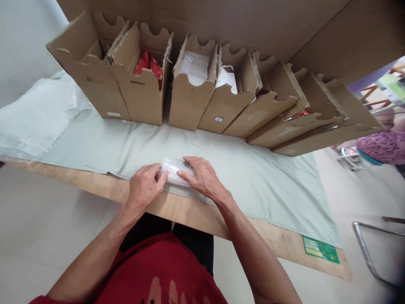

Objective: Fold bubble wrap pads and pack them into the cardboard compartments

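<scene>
A small bundle of clear bubble wrap (173,169) lies on the cloth near the table's front edge. Whatever is inside it cannot be made out. My left hand (146,183) grips its left end, thumb in front and fingers behind. At the other end my right hand (202,176) is closed round it, with the thumb on top and the fingers along the far side.
A row of cardboard bins (186,103) stands along the back; some hold red packets (148,65), wrapped items (194,67) or a white box (227,78). Sheets of bubble wrap (34,114) lie at left. Green cloth (253,181) covers the wooden table (95,184). A person (382,145) sits far right.
</scene>
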The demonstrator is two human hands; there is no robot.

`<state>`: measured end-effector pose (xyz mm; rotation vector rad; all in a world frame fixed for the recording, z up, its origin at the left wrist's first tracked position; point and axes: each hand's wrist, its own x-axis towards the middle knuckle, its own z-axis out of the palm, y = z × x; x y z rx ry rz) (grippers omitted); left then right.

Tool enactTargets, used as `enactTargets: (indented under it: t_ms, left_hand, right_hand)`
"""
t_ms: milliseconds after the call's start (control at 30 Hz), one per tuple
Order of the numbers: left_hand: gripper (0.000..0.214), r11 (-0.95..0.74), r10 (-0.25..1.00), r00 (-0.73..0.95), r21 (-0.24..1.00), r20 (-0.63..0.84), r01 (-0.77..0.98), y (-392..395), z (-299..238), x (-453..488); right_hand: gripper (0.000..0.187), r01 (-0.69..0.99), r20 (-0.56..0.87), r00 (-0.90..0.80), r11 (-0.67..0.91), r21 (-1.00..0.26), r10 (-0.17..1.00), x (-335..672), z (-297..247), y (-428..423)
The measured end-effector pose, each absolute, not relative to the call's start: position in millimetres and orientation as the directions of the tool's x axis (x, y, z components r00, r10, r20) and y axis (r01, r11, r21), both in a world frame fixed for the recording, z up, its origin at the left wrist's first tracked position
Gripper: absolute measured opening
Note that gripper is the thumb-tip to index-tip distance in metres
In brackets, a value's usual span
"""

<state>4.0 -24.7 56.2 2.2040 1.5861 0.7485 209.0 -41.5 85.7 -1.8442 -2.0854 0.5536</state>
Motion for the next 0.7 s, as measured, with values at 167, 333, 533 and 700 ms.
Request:
enactTargets:
  t_ms: [167,333,533,700]
  left_hand:
    - [0.024,-0.309,0.95,0.212,0.611,0.228,0.729,-28.0,55.7,3.7]
    - [0.048,-0.121,0.993,0.062,0.882,0.104,0.456,-36.3,59.5,-0.6]
    - [0.057,0.224,0.907,0.382,0.971,-0.176,-0.086,-47.8,80.0,3.3]
    - [0.035,0.07,0.828,0.546,0.989,-0.129,0.128,-36.8,97.4,-2.9]
  right_hand:
    - [0.035,0.884,-0.146,-0.176,0.091,-0.459,0.973,201.4,89.5,-23.0]
    - [0.017,0.613,-0.141,-0.154,-0.017,-0.79,0.978,202.5,90.9,-31.8]
    - [0.023,0.263,-0.023,-0.061,-0.006,-0.965,0.998,198.4,102.6,-64.3]
    - [0.04,0.348,-0.084,-0.143,-0.029,-0.937,0.986,206.0,121.1,-71.2]
